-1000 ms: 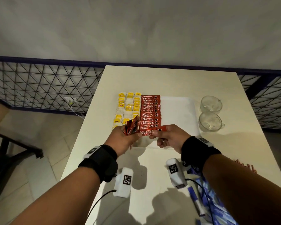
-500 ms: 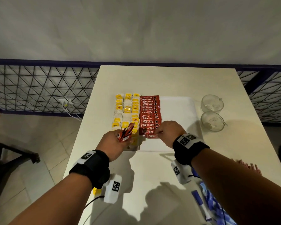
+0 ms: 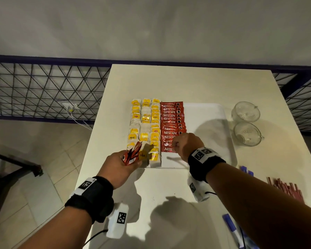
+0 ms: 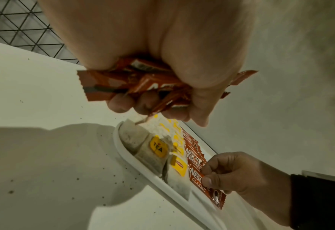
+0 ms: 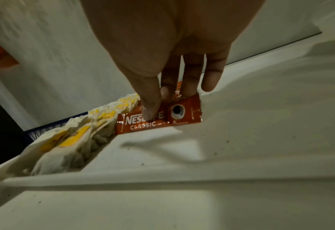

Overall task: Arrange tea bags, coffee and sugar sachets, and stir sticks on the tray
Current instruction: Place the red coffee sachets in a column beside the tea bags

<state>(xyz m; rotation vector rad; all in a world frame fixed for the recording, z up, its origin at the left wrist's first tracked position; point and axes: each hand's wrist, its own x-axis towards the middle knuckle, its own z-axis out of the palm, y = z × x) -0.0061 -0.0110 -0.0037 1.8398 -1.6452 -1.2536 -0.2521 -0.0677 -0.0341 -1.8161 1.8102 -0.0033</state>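
Now your right hand (image 3: 184,145) pinches a thin red foil coffee sachet (image 5: 142,124), thumb on top, at the near end of the red column on the white plastic tray (image 3: 208,114). Light, limp and slick, it is best pinched flat near its middle. Your left hand (image 3: 122,164) clutches a spare bundle of red sachets (image 3: 132,155). Just beside crowd yellow-tagged paper tea bags (image 3: 145,123); two clear glass cups (image 3: 246,123) stand well apart on the right.

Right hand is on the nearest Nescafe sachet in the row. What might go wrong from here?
1. The right hand pinches the nearest coffee sachet, which overlaps the row of coffee sachets; letting go carelessly may skew it toward the tea bags.
2. The left hand grips a fanned bundle of sachets close above the tea bags; one might slip out onto them.
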